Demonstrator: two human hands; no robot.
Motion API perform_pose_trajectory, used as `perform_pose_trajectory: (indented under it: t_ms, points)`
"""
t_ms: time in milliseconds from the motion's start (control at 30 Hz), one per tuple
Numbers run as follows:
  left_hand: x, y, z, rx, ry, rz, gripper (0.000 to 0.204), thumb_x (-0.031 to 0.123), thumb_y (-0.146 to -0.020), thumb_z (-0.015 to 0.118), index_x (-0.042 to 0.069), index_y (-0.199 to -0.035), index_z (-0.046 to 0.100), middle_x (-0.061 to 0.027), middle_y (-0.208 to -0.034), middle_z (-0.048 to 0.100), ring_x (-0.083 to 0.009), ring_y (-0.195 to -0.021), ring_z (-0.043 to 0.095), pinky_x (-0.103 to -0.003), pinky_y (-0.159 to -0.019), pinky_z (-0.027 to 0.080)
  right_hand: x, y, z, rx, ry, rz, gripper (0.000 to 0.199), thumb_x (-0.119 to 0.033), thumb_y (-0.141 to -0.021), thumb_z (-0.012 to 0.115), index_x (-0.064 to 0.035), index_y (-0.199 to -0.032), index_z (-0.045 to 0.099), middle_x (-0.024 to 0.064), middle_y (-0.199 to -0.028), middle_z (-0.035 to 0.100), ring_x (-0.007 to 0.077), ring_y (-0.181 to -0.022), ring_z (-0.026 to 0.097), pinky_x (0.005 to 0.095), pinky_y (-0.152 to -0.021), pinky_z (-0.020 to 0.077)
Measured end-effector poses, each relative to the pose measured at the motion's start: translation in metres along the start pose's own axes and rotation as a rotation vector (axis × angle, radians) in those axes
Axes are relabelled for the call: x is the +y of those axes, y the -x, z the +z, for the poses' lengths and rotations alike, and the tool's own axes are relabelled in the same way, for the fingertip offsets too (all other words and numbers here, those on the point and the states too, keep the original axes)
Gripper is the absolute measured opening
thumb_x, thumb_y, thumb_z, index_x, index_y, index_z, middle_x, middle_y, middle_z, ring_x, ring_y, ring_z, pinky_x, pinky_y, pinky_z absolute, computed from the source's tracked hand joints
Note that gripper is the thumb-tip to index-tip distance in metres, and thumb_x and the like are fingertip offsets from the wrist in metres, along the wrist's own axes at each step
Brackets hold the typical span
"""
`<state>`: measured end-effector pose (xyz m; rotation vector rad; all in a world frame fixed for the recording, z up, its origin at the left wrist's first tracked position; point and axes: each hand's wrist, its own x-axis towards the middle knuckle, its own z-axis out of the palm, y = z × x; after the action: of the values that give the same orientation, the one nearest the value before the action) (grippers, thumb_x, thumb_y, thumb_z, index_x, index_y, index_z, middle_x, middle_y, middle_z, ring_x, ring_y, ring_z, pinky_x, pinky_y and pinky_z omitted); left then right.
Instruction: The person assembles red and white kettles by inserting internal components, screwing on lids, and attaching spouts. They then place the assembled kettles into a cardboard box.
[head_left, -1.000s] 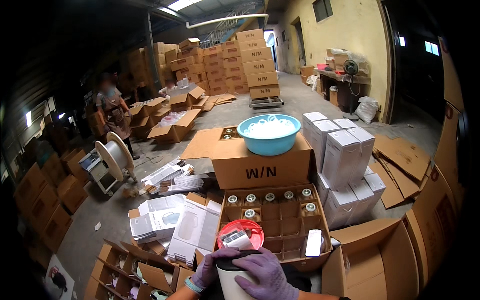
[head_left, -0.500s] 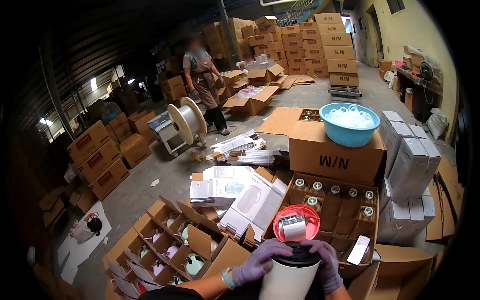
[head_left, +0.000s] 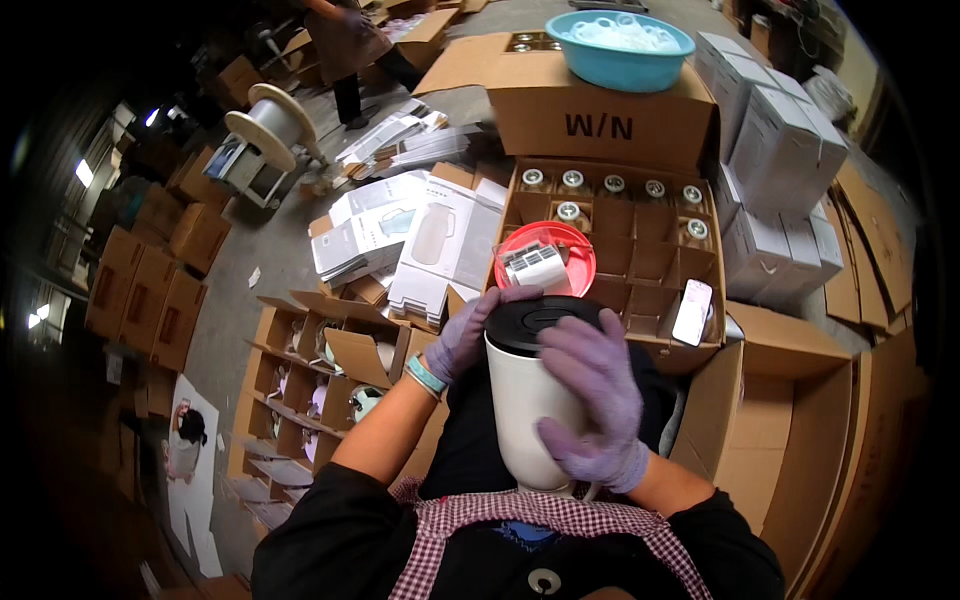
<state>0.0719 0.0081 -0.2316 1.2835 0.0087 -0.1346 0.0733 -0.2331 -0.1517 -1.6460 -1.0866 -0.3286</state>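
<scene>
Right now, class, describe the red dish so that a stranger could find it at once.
Find the big open cardboard box with dividers, straight ahead of the person's gloved hands. On its near left corner sits the red dish, round and shallow, holding small white packets. It is the only red thing among brown card and white cartons.

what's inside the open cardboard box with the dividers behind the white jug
The divided cardboard box holds clear glass jars with round lids in its far cells and a red plastic bowl. Nearer cells look empty; the white jug hides the front edge.
</scene>
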Motion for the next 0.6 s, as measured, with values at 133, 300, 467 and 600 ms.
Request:
perform_pose_trajectory:
  t_ms: [133, 300, 467, 600]
  points:
    - [0.044, -0.023, -0.006, -0.070, -0.205, 0.083, 0.055, 0.046, -0.095, 0.062, -0.002, -0.122, 0.063, -0.0137, -0.126, 0.063, -0.0210, -0.117, 0.060, -0.036, -0.105, 0.046, 0.030, 0.018, -0.009, 0.159, -0.081, 0.199, 0.052, -0.027, -0.078, 0.068, -0.0019, -0.124, 0.059, 0.0197, -0.129, 0.056, 0.0383, -0.125, 0.052, 0.0531, -0.113, 0.0306]
    - [0.103, -0.059, 0.010, -0.574, -0.809, 0.033, 0.035, 0.028, -0.084, 0.078, 0.003, -0.108, 0.071, -0.0074, -0.109, 0.067, -0.0192, -0.101, 0.061, -0.034, -0.092, 0.048, 0.040, 0.018, -0.015, 0.064, -0.114, 0.145, 0.052, -0.032, -0.079, 0.068, -0.0019, -0.121, 0.060, 0.0195, -0.128, 0.056, 0.0372, -0.125, 0.052, 0.0513, -0.111, 0.0343]
    - [0.118, -0.063, 0.013, -0.683, -0.977, 0.052, 0.039, 0.034, -0.087, 0.074, 0.003, -0.110, 0.071, -0.0092, -0.115, 0.065, -0.0216, -0.105, 0.062, -0.036, -0.099, 0.047, 0.053, 0.008, -0.022, 0.013, -0.118, 0.083, 0.051, -0.034, -0.078, 0.069, -0.0026, -0.118, 0.061, 0.0174, -0.121, 0.058, 0.0352, -0.118, 0.055, 0.0480, -0.107, 0.0382]
    - [0.077, -0.046, -0.015, -0.415, -0.370, -0.050, 0.047, 0.044, -0.093, 0.066, 0.004, -0.117, 0.068, -0.0132, -0.128, 0.062, -0.0243, -0.122, 0.057, -0.038, -0.108, 0.043, 0.060, 0.005, -0.027, 0.038, -0.312, 0.230, 0.049, -0.031, -0.077, 0.070, -0.0035, -0.117, 0.062, 0.0151, -0.118, 0.059, 0.0333, -0.111, 0.055, 0.0426, -0.098, 0.0432]
